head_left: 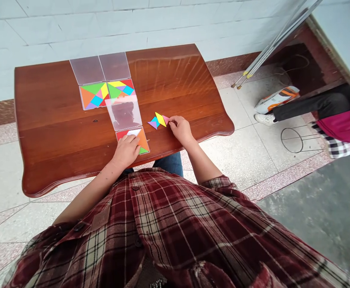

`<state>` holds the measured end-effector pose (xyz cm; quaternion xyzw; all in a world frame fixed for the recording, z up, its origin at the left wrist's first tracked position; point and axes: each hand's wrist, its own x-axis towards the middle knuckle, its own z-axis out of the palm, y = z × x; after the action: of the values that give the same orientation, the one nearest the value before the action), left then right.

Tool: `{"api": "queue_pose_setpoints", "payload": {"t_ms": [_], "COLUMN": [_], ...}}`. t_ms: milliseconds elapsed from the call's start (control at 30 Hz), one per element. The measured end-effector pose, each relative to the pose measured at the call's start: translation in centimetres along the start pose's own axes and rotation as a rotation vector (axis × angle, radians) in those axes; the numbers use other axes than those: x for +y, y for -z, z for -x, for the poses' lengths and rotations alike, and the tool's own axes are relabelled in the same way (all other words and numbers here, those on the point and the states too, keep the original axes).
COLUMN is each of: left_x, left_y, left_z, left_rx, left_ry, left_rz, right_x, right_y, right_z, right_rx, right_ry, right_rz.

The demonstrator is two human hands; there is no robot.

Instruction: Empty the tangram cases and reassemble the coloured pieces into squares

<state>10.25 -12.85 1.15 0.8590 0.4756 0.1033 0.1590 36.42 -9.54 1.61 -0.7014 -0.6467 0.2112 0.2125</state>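
My left hand [126, 152] lies with its fingers spread over the near tangram tray [145, 151], where red, orange and green pieces and a white gap show. To the right, the thumb and fingertips of my right hand [181, 130] pinch the edge of a pink triangle tangram piece [165, 119] at the tabletop. Beside it are a yellow parallelogram [159, 118], a blue square [155, 121] and a purple triangle [152, 125], close together. The near tray's clear lid [127, 120] is folded back, overlapping one of two filled tangram trays [93, 96] farther off.
Both far trays have clear lids [86, 72] opened toward the tiled wall [87, 24]. The brown wooden table [51, 132] has a curved front edge close to my body. At right are crutches [262, 52], a plastic bag [278, 99] and another person's leg [304, 106].
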Motion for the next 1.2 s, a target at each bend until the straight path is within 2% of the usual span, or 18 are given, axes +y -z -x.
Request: {"api": "queue_pose_setpoints", "payload": {"t_ms": [133,233,333,467,600,733,967,1200], "left_x": [-0.2,-0.5,-1.4,-3.7,-6.0,-6.8,-6.6,-6.6], "left_y": [-0.1,0.1,0.7,1.5,1.3,0.5,0.5,0.4], "left_z": [0.1,0.2,0.6,1.4,2.0,2.0,1.9,2.0], "left_rx": [0.001,0.053,0.178,0.369,0.468,0.489,0.464,0.465], "left_ry": [0.012,0.001,0.04,0.179,0.337,0.372,0.354,0.339], "left_rz": [0.033,0.08,0.114,0.14,0.17,0.18,0.177,0.173], "right_x": [-0.1,-1.0,-2.2,-3.4,-3.8,-3.5,-2.9,-3.7], "right_y": [-0.1,-0.3,-0.6,-0.9,-0.7,-0.4,-0.1,0.3], "right_z": [-0.5,-1.0,-1.8,-2.9,-3.5,-3.6,-3.7,-3.6], "right_rx": [-0.004,-0.03,-0.077,-0.164,-0.213,-0.222,-0.23,-0.251], "right_ry": [0.035,0.049,0.06,0.075,0.083,0.084,0.062,0.077], "right_rz": [0.012,0.053,0.104,0.176,0.215,0.222,0.263,0.36]}}
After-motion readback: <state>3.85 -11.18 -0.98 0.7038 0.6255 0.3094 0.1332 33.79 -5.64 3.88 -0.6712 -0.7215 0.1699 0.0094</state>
